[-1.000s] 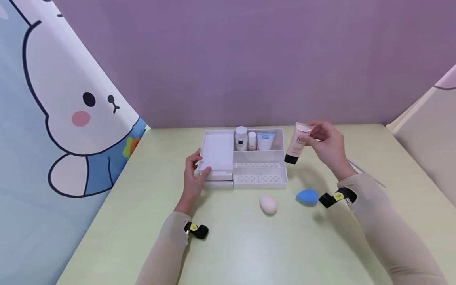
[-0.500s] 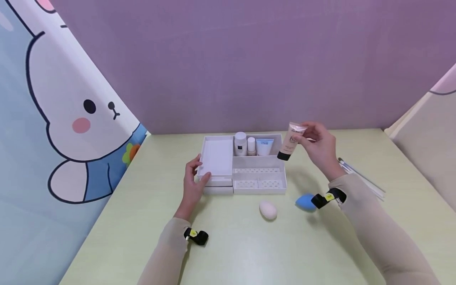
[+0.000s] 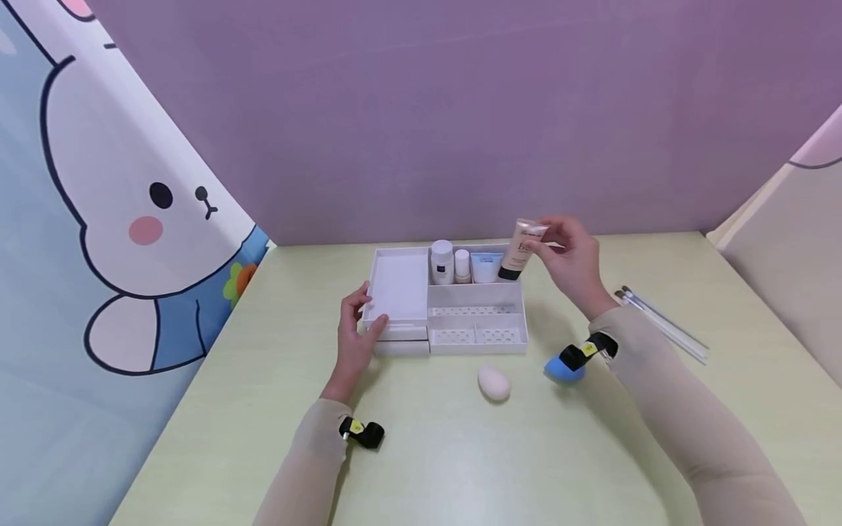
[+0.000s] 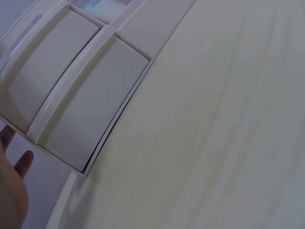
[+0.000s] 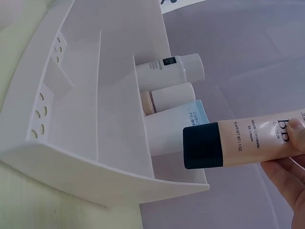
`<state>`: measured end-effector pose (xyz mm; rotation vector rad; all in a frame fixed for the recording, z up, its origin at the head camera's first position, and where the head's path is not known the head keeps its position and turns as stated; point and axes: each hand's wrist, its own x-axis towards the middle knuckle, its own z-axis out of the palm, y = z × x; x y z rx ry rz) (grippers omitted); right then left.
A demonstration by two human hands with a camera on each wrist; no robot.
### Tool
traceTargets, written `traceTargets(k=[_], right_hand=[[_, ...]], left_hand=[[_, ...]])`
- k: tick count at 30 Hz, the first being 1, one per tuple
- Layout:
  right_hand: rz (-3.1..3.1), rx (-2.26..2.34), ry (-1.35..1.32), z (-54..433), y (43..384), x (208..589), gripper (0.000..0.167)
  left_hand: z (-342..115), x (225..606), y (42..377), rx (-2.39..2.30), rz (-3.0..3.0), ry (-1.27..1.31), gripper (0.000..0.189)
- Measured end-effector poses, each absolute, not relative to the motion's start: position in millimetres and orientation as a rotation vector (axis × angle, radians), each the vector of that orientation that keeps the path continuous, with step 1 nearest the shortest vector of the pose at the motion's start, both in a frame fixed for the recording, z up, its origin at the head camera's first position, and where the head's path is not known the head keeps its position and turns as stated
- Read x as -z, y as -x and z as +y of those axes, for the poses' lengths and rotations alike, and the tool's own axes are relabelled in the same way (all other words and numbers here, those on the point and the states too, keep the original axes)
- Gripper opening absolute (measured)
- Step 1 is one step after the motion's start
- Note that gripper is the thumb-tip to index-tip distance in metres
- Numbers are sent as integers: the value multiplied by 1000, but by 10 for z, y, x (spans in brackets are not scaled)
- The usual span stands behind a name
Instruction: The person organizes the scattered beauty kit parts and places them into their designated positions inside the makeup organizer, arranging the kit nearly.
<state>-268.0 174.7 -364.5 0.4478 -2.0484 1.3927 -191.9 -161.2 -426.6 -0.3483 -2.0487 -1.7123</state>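
My right hand (image 3: 574,257) pinches a pink BB cream tube (image 3: 522,248) with a black cap. The tube leans cap-down at the right end of the white desk organizer's (image 3: 475,294) rear compartment. The right wrist view has the cap (image 5: 204,146) beside a white-and-blue squeeze tube (image 5: 167,129), above the compartment. That squeeze tube stands with a small white-capped bottle (image 3: 463,264) and a larger white bottle (image 3: 442,261). My left hand (image 3: 355,340) rests at the organizer's left front corner, its thumb on the front edge and fingers along the side.
A pale pink makeup sponge (image 3: 494,383) lies in front of the organizer. To its right is a blue makeup sponge (image 3: 563,371), partly hidden by the right wrist's strap. Several thin brushes (image 3: 664,325) lie right of the right arm. A purple backdrop (image 3: 493,124) stands behind the table.
My right hand has carried the BB cream tube left, from beside the organizer to over its rear compartment. The brushes have come into fuller view. My left hand has stayed in place.
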Motion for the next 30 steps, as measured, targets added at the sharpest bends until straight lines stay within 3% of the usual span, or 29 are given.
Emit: traceTargets(k=[30], right_hand=[[-2217, -1235, -603, 1739, 2854, 3892, 26]], left_hand=[[-1609, 4270, 1904, 1714, -2033, 352, 37]])
